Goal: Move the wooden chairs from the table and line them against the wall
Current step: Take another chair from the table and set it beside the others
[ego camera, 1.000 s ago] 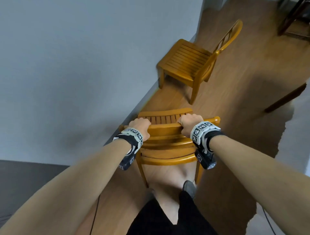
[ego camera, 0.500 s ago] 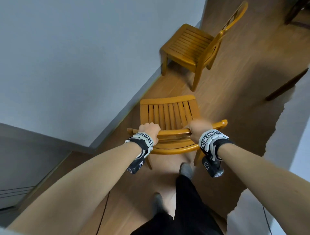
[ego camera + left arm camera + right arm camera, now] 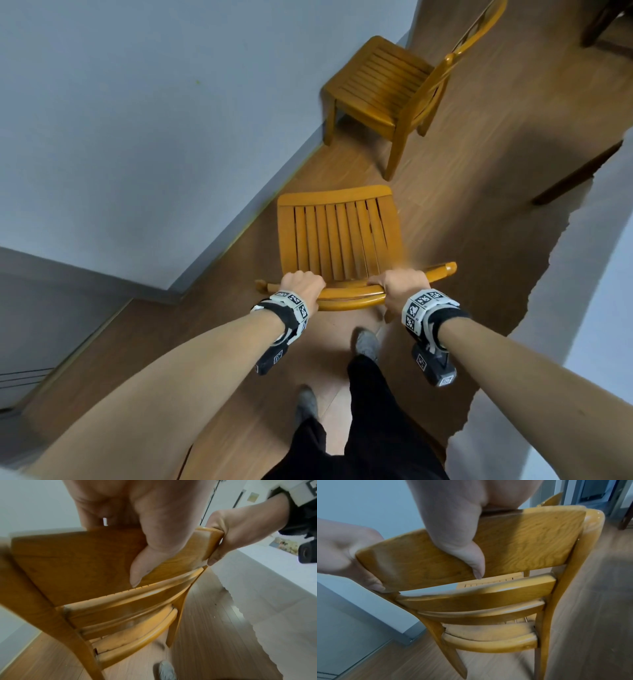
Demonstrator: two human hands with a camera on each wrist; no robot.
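Both the left hand (image 3: 302,285) and right hand (image 3: 401,287) curl tightly around the near chair's (image 3: 337,236) top rail, its seat stretching ahead of them, another chair (image 3: 387,85) farther beyond by the wall (image 3: 154,120).

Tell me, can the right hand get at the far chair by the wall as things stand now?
Probably not yet. The right hand and left hand both grip the top rail of the near chair, which stands between the person and the far chair.
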